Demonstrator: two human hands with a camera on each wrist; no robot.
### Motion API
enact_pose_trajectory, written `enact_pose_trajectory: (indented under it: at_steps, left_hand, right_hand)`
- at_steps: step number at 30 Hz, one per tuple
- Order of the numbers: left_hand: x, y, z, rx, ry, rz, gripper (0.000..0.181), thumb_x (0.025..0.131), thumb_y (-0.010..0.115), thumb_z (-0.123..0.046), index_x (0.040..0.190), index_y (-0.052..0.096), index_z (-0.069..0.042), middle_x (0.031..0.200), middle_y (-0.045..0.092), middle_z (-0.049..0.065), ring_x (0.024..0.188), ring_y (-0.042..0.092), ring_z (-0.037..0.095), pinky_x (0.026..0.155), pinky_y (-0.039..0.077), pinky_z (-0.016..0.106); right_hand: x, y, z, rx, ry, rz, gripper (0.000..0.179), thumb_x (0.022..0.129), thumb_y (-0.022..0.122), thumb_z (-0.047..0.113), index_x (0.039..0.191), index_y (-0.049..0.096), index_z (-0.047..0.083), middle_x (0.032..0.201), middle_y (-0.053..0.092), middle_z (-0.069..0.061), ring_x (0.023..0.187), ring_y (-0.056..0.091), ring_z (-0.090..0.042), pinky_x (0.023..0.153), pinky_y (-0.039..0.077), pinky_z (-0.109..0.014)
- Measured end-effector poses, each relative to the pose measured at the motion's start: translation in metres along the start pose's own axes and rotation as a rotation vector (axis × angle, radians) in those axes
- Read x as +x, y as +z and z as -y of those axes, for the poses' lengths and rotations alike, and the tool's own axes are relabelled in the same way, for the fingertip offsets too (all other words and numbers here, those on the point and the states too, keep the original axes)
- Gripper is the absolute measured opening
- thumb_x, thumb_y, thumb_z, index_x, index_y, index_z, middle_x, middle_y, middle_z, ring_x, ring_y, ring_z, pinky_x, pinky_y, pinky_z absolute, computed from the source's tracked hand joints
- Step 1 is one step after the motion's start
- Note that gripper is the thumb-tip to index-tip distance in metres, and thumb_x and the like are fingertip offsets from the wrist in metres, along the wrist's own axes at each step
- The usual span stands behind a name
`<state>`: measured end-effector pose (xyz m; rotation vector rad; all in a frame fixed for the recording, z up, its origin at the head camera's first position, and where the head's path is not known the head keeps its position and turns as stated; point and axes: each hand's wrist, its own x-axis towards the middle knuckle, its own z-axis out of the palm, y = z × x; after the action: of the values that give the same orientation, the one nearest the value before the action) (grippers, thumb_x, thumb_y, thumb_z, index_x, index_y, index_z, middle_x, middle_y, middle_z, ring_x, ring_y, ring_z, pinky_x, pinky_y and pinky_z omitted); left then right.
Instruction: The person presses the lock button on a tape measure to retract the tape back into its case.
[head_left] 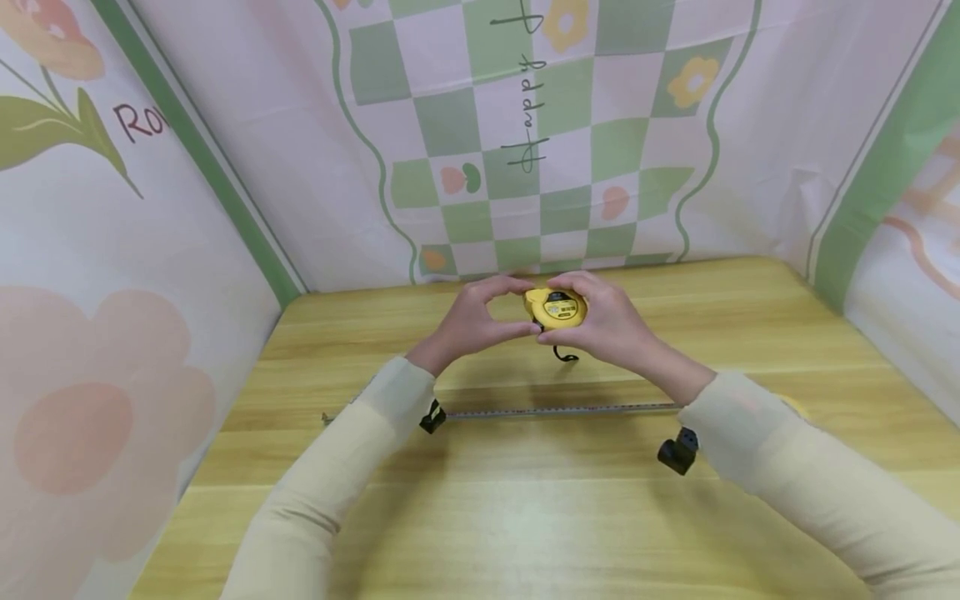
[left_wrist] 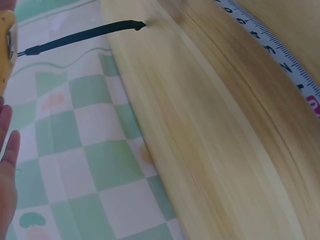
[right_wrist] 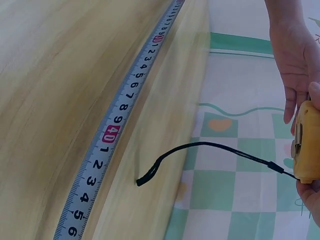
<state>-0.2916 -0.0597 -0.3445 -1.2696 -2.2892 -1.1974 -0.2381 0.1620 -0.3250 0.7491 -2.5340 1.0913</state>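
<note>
A yellow tape measure (head_left: 556, 309) with a black label is held up over the far part of the table. My right hand (head_left: 609, 321) grips its right side, thumb on the near edge and fingers on the far edge. My left hand (head_left: 483, 315) curves round its left end, index fingertip and thumb tip at the two corners. A metal hook shows on the yellow case (right_wrist: 309, 145) in the right wrist view. From the case a black wrist strap (right_wrist: 200, 144) hangs down towards the table. In the left wrist view only part of the left hand (left_wrist: 7, 185) shows.
A pulled-out tape blade (head_left: 555, 410) lies across the wooden table (head_left: 510, 517), numbers up. Its end hook (head_left: 326, 418) is at the left, and a yellow case (head_left: 791, 406) peeks out behind the right sleeve. Patterned cloth walls (head_left: 285, 125) stand behind and beside the table.
</note>
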Motion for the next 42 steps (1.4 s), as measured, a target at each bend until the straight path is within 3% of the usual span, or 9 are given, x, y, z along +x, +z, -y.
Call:
enact_pose_trajectory:
  at_steps: [12, 23, 31, 42]
  left_hand:
    - [0.004, 0.002, 0.008, 0.004, -0.097, 0.044, 0.052, 0.078, 0.084, -0.028, 0.121, 0.065, -0.007, 0.115, 0.065, 0.001, 0.109, 0.058, 0.015, 0.1, 0.045, 0.039]
    - [0.008, 0.009, 0.024, 0.011, -0.212, 0.097, 0.053, 0.079, 0.083, -0.027, 0.123, 0.064, -0.006, 0.118, 0.065, 0.002, 0.114, 0.057, 0.02, 0.103, 0.042, 0.036]
    - [0.011, 0.016, 0.038, -0.009, -0.323, 0.137, 0.056, 0.078, 0.083, -0.03, 0.126, 0.062, -0.01, 0.122, 0.063, 0.0, 0.115, 0.053, 0.013, 0.104, 0.04, 0.035]
    - [0.021, 0.03, 0.061, -0.033, -0.37, 0.2, 0.049, 0.079, 0.081, -0.024, 0.122, 0.065, -0.007, 0.12, 0.064, 0.004, 0.117, 0.055, 0.024, 0.105, 0.04, 0.042]
  right_hand:
    - [0.011, 0.008, -0.012, -0.006, 0.042, 0.013, 0.076, 0.064, 0.093, 0.022, 0.127, 0.058, 0.0, 0.125, 0.058, -0.012, 0.108, 0.056, -0.027, 0.089, 0.049, -0.044]
    - [0.02, 0.02, -0.033, -0.002, 0.108, 0.05, 0.082, 0.063, 0.093, 0.028, 0.13, 0.056, -0.001, 0.129, 0.057, -0.013, 0.11, 0.054, -0.028, 0.09, 0.046, -0.043]
    - [0.027, 0.029, -0.05, 0.014, 0.16, 0.067, 0.081, 0.063, 0.093, 0.027, 0.129, 0.056, -0.001, 0.126, 0.057, -0.015, 0.107, 0.054, -0.028, 0.088, 0.046, -0.042]
    - [0.031, 0.039, -0.073, 0.037, 0.203, 0.1, 0.081, 0.065, 0.092, 0.022, 0.13, 0.054, -0.007, 0.128, 0.054, -0.021, 0.115, 0.051, -0.034, 0.1, 0.042, -0.048]
